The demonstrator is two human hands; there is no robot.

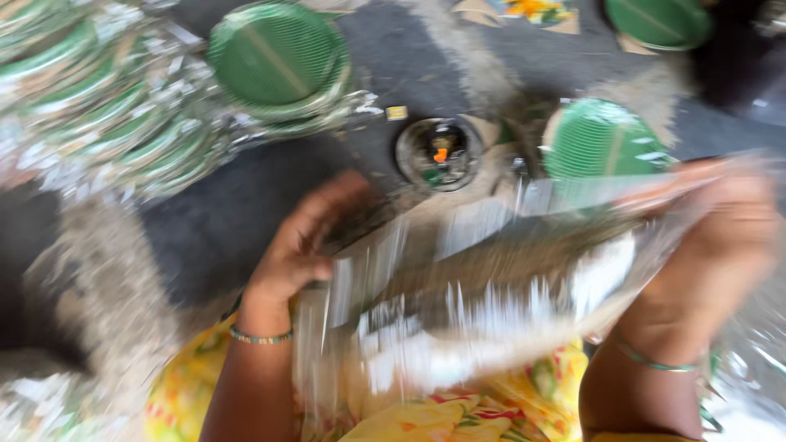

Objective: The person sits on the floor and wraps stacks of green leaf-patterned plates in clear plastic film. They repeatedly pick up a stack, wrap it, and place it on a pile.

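Both hands gripped one blurred silver sheet (483,278) between them: left hand (299,245) curled on its left edge, right hand (720,245) closed on its right end. Green plate (602,141) lay just beyond right hand; plate stack (278,57) beyond left.

Heaped at upper left, green round paper plates with ragged silver foil edges (98,106); beside them a neater green plate stack (278,57). At centre, small round dark metal bowl (438,153) on dark grey floor (205,221).
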